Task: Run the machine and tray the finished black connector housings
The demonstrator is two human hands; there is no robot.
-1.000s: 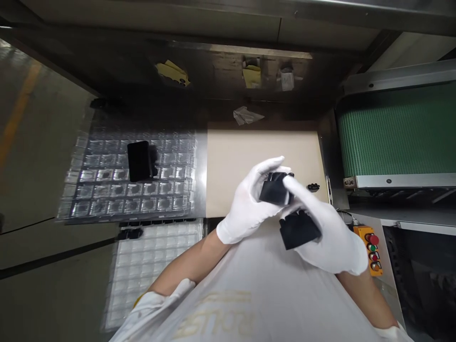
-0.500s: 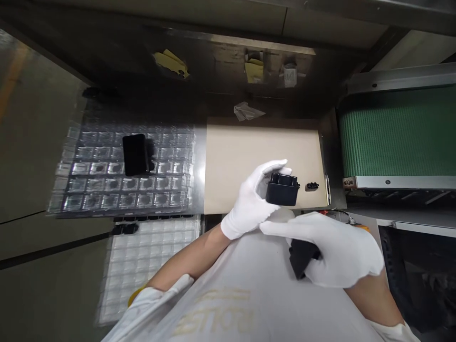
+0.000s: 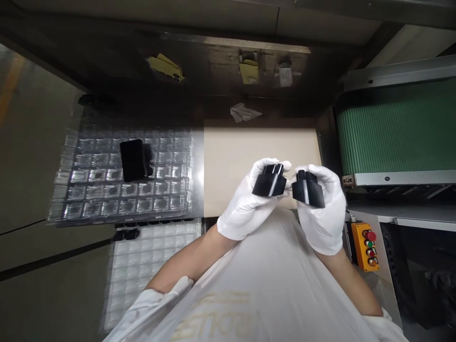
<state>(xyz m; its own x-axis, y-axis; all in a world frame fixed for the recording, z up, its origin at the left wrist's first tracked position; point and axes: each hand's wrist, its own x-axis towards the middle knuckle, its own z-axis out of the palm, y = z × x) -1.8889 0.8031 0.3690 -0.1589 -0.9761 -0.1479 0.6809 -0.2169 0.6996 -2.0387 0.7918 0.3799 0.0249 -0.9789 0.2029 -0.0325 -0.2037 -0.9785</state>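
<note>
Gloved hands holding black parts, green belt

Left black block and right black block, held just apart
Both glossy, rounded prongs pointing toward the far edge of the beige mat.

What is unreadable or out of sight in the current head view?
In the head view:
Left black part: its back, hidden by its own front and the left hand.
Right black part: its back, hidden likewise by its front and the right hand.
Green belt: its far end, cut off by the picture's right edge.
White slip: any print, too small to read.
</note>
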